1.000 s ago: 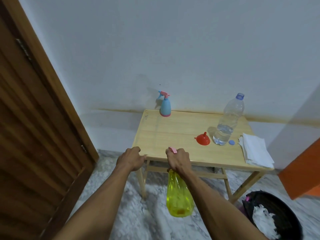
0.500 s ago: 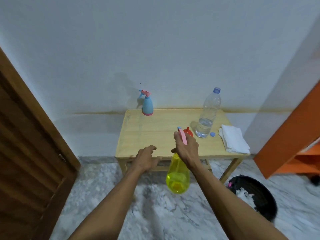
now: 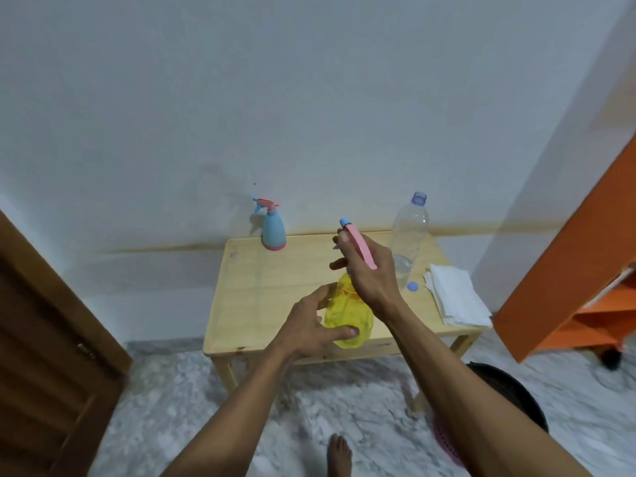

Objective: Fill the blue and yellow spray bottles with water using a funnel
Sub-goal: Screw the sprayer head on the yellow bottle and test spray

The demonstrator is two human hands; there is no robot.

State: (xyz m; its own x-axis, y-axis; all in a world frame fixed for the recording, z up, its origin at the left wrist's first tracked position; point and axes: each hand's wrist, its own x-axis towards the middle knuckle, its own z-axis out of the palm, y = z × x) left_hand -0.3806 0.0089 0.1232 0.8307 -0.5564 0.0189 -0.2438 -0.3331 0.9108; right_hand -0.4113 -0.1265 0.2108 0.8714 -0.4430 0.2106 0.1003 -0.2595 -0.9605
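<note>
Right hand (image 3: 370,270) grips the pink spray head (image 3: 359,246) of the yellow spray bottle (image 3: 347,318), fingers curled around the neck; bottle held mid-frame over the desk (image 3: 261,304). Left hand (image 3: 309,330), fingers spread, cups the bottle body, likely to steady it for unscrewing the head. Blue spray bottle (image 3: 273,228) stands at the desk's far edge, out of the way. Count: two spray bottles, one water bottle (image 3: 409,232), one loose blue cap (image 3: 412,286), one napkin stack (image 3: 456,299). Funnel not visible.

yellow spray bottle (image 3: 348,313) held tilted | blue spray bottle (image 3: 273,229) upright, table's rear
</note>
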